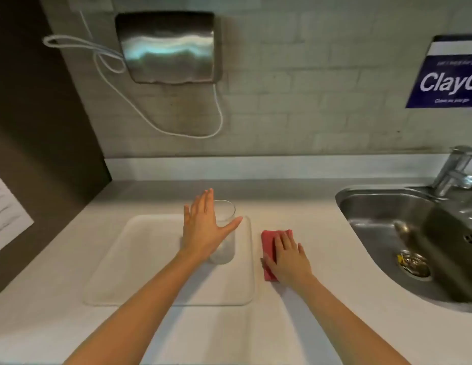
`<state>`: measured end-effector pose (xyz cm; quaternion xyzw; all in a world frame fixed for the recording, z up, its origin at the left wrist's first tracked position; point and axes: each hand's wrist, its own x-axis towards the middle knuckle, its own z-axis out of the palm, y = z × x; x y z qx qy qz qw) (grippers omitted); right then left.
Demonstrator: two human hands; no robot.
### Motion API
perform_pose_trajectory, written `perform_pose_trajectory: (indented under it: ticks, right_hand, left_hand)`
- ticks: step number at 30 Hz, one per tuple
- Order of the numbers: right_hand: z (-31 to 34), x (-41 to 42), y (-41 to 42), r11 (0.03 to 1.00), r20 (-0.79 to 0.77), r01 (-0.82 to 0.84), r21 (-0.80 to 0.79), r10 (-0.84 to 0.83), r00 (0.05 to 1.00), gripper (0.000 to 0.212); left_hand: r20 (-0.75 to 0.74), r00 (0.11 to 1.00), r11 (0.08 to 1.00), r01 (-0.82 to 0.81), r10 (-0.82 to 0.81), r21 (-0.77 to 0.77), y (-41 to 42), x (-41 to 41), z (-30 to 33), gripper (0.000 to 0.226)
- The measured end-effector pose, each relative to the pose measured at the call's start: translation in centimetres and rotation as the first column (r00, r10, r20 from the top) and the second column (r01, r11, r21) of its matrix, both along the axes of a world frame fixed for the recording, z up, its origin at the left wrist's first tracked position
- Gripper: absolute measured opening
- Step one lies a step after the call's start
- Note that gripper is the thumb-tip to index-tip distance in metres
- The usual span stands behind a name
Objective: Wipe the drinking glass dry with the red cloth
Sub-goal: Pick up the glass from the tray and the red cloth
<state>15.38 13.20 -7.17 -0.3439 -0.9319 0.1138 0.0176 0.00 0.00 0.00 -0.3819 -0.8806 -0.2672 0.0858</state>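
Observation:
A clear drinking glass (225,217) stands upright on the right part of a white tray (140,259). My left hand (206,227) is spread open in front of the glass, fingers on its left side and thumb across its right, hiding much of it; a firm grip is not visible. A folded red cloth (268,242) lies flat on the counter just right of the tray. My right hand (289,256) rests palm down on the cloth with fingers apart, covering its right half.
A steel sink (403,233) with a tap (454,169) sits at the right. On the tiled wall hang a metal dispenser (167,47) with a white cord and a blue sign (451,75). A dark panel with a paper sheet (5,212) bounds the left.

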Motion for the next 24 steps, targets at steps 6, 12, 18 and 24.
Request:
perform_pose_trajectory:
  ticks: [6, 12, 18, 24]
  right_hand:
    - [-1.9, -2.0, -0.8, 0.994, 0.041, 0.11, -0.026, -0.109, 0.993, 0.077]
    - [-2.0, -2.6, -0.3, 0.99, 0.071, 0.135, -0.031, -0.132, 0.989, 0.059]
    - [0.2, -1.2, 1.1, 0.906, -0.219, 0.118, -0.405, -0.222, 0.95, 0.04]
    - [5.3, -0.7, 3.8, 0.525, -0.516, -0.242, -0.816, -0.473, 0.714, 0.028]
  left_hand:
    - [0.195, 0.976, 0.944, -0.156, 0.101, 0.292, 0.5, 0.8, -0.7, 0.104]
    - [0.394, 0.916, 0.807, -0.287, 0.074, 0.516, 1.2, 1.5, -1.9, 0.094]
    - [0.462, 0.881, 0.684, -0.4, 0.104, 0.61, 1.5, 1.8, -2.6, 0.067]
    - [0.703, 0.681, 0.48, -0.555, -0.207, 0.679, -0.4, -1.2, -1.9, 0.051]
